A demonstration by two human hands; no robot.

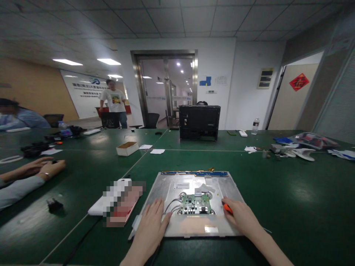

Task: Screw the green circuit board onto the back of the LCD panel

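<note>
A flat metal display panel [194, 224] lies on the green table before me, its bare metal back facing up. Near its middle sits a green circuit board [196, 204] with dark cables [172, 204] running to its left side. A blue circuit strip [194, 173] runs along the far edge. My left hand [151, 223] rests flat on the panel's left part, fingers stretched out. At the panel's right side, my right hand [237, 216] is closed round an orange-handled tool [227, 208]; the fingers hide most of it, so its kind does not show.
Left of the panel lie a white object [97, 204] and a pinkish one [134, 201], both partly blurred. A small open box [127, 149] and a black monitor housing [199, 123] stand farther back. Another person's hands [47, 169] are at the left. Assorted parts [288, 150] lie far right.
</note>
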